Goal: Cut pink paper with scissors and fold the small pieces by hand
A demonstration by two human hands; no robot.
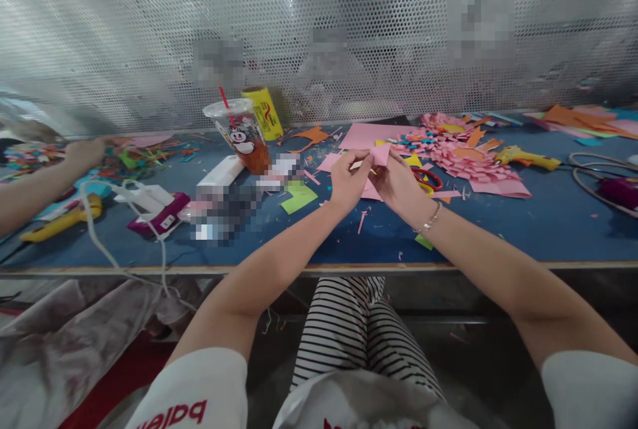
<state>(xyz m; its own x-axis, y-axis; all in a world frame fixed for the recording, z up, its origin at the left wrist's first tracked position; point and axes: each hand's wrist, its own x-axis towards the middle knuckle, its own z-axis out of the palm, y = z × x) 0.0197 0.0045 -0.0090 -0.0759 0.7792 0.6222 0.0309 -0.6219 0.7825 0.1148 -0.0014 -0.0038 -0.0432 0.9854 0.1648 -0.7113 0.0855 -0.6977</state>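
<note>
Over the blue table, my left hand (347,176) and my right hand (397,186) meet around a small pink paper piece (380,154). The fingers of both are pinched on it, and the paper sticks up above the fingertips. More pink paper (373,137) lies flat behind the hands, with loose pink pieces under them. Red-handled scissors (429,180) rest just right of my right hand, partly hidden by it. Farther right sit fringed pink paper flowers (461,162). A bracelet circles my right wrist.
A drink cup (242,140) with a red straw stands left, before a yellow roll (266,113). Yellow glue guns (531,158) lie at both sides, with cords. A co-worker's arm (54,176) reaches in at far left. A perforated metal panel (319,30) rises behind the table.
</note>
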